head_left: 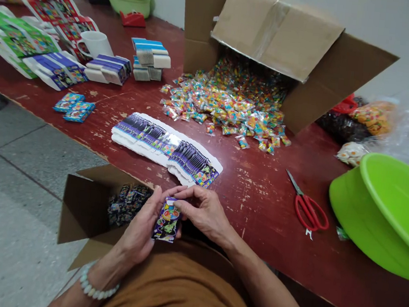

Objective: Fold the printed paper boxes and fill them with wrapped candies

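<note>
A small purple candy box (168, 223) with a green cartoon figure is held between both hands in front of my body. My left hand (143, 227) wraps its left side, fingers behind it. My right hand (202, 211) pinches the top end, thumb near a white flap. Just beyond lies a long fanned row of flat purple cartons (144, 135) on the table. Behind that row, a heap of small wrapped candies (224, 100) spills from a cardboard box (277, 32) lying on its side.
Red-handled scissors (307, 209) and a green basin (369, 208) are on the right. Below the table edge at left, an open carton (79, 209) contains dark packets. Stacked cartons (58, 69), a white mug (96, 44) and blue boxes (80, 111) stand at left.
</note>
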`<state>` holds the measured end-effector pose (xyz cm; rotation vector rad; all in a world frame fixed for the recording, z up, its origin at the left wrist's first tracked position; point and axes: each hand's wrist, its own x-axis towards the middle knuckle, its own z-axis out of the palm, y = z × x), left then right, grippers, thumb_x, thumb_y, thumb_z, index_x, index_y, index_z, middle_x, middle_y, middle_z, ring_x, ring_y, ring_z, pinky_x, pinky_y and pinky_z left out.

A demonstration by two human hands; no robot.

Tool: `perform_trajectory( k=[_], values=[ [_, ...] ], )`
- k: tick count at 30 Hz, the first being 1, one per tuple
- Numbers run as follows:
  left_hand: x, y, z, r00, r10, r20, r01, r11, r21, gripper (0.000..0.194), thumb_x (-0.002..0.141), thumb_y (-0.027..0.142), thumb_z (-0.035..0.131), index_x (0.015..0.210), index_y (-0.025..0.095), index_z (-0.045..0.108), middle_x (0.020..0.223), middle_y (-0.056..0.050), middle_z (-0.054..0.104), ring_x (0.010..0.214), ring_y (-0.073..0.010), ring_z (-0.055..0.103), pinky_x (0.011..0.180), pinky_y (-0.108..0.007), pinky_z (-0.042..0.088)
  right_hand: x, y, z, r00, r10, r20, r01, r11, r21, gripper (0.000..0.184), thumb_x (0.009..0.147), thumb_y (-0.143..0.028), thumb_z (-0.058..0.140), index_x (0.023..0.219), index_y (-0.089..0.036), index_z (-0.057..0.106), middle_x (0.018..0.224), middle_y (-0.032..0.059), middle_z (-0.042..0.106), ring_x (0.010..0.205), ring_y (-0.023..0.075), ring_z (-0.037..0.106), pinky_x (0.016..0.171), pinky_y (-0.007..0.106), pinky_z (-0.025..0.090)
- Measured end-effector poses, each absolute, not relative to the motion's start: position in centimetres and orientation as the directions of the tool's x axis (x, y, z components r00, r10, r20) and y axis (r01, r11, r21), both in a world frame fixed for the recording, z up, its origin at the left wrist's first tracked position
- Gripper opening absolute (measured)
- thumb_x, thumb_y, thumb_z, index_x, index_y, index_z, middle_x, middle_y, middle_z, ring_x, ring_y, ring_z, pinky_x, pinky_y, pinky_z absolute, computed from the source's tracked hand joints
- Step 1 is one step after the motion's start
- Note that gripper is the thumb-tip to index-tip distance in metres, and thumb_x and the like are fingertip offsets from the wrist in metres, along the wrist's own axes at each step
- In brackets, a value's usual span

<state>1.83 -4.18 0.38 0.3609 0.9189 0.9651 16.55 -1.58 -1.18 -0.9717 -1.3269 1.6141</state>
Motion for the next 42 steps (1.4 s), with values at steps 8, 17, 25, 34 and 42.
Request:
perform_trajectory(
  k=[8, 17, 25, 34, 42],
  values=[
    [1.7, -4.5, -0.4, 0.235, 0.820, -0.521, -0.501, 0.562, 0.659, 0.070, 0.084, 0.066, 0.061, 0.133, 0.015, 0.063, 0.080, -0.008, 0.076, 0.058, -0.0195, 0.067, 0.045, -0.025, 0.051, 16.0, -0.9, -1.5, -0.383, 0.918, -0.101, -0.149, -0.169, -0.974, 0.025, 0.084, -0.042, 0.073, 0.079, -0.018, 0.070, 0.098, 0.0055, 0.075, 0.058, 0.0095, 0.059, 0.050, 0.023, 0.049],
    [1.7, -3.7, 0.3, 0.178, 0.734, -0.656, -0.643, 0.591, 0.487, 0.036, 0.100, 0.029, 0.047, 0.130, 0.017, 0.064, 0.088, -0.006, 0.077, 0.060, -0.0157, 0.069, 0.053, -0.025, 0.057, 16.1, -3.5, -3.0, -0.473, 0.837, 0.277, 0.357, 0.469, -0.808, 0.081, 0.069, -0.051, 0.083, 0.136, -0.023, 0.047, 0.139, 0.0164, 0.055, 0.124, 0.0318, 0.053, 0.102, 0.049, 0.043],
    [1.2, -3.9, 0.2, 0.115, 0.752, -0.648, -0.633, 0.559, 0.536, 0.044, 0.103, 0.040, 0.041, 0.137, 0.020, 0.059, 0.120, -0.009, 0.075, 0.104, -0.0218, 0.072, 0.094, -0.031, 0.056, 14.6, -2.6, -3.2, -0.633, 0.667, 0.393, 0.429, 0.725, -0.539, 0.085, 0.072, -0.042, 0.069, 0.146, -0.012, 0.038, 0.133, 0.0206, 0.059, 0.118, 0.0348, 0.053, 0.100, 0.050, 0.045],
    [-4.4, -4.9, -2.2, -0.150, 0.834, -0.530, -0.314, 0.468, 0.826, 0.042, 0.092, 0.045, 0.060, 0.130, 0.028, 0.053, 0.085, -0.001, 0.073, 0.066, -0.0195, 0.068, 0.058, -0.029, 0.057, 19.5, 1.4, -2.6, -0.368, 0.855, 0.365, 0.532, 0.516, -0.672, 0.096, 0.070, -0.067, 0.076, 0.145, -0.019, 0.039, 0.150, 0.0206, 0.042, 0.139, 0.0329, 0.041, 0.114, 0.051, 0.035],
    [-9.0, -3.8, -5.3, -0.488, 0.872, 0.029, 0.408, 0.198, 0.891, 0.049, 0.088, 0.043, 0.064, 0.131, 0.023, 0.054, 0.130, -0.009, 0.064, 0.116, -0.0306, 0.062, 0.097, -0.043, 0.053, 23.4, 4.8, -5.8, -0.009, 0.986, 0.165, 0.848, 0.095, -0.521, 0.080, 0.068, -0.069, 0.075, 0.128, -0.018, 0.059, 0.142, 0.0199, 0.050, 0.127, 0.0416, 0.045, 0.103, 0.060, 0.036]
  ],
)
